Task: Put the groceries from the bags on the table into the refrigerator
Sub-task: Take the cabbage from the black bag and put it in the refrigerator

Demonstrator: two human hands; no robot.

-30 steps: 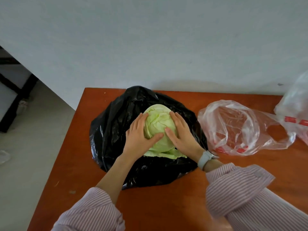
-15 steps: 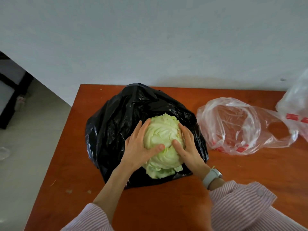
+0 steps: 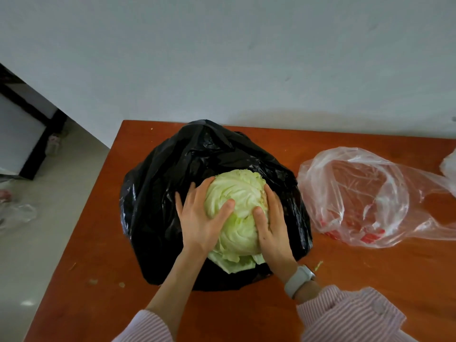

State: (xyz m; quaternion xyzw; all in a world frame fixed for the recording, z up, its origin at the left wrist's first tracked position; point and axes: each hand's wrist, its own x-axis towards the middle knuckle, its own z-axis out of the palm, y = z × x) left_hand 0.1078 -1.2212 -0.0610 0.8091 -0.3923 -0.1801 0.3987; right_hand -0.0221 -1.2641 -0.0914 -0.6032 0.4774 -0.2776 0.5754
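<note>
A pale green cabbage (image 3: 238, 206) is held over a crumpled black plastic bag (image 3: 167, 193) on the reddish-brown table (image 3: 98, 243). My left hand (image 3: 199, 218) clasps its left side, thumb across the top. My right hand (image 3: 271, 223), with a white watch on the wrist, clasps its right side. Loose outer leaves hang at the cabbage's near end. The fridge is not in view.
A clear plastic bag with red print (image 3: 365, 198) lies flat to the right of the black bag. Another pale bag (image 3: 450, 166) shows at the right edge. A white wall runs behind the table. Grey floor and a dark-framed piece of furniture (image 3: 29, 134) lie to the left.
The cabbage has come out of the black bag toward me and turned, with both hands still on it. The view has shifted slightly.
</note>
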